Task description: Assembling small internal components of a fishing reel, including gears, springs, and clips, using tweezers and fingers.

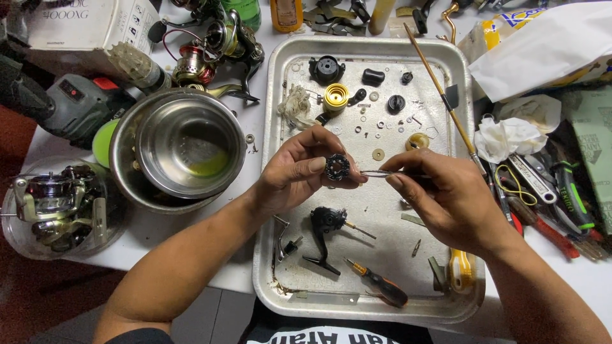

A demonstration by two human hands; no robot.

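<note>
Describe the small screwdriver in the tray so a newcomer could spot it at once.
Start at the metal tray in the middle of the table and go to its near edge, below both hands. The screwdriver lies there at a slant, right of the black reel body. Its black handle with an orange collar sets it apart from the yellow-handled tool by the tray's right rim.

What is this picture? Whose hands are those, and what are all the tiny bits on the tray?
The camera sits on a person's head and looks down at their own hands. The left hand pinches a small round black part. The right hand holds thin tweezers pointed at that part. Below them is a metal tray with little washers, screws, a yellow ring-shaped part, a black reel body and a small orange screwdriver. Beside the tray stand nested steel bowls.
</note>
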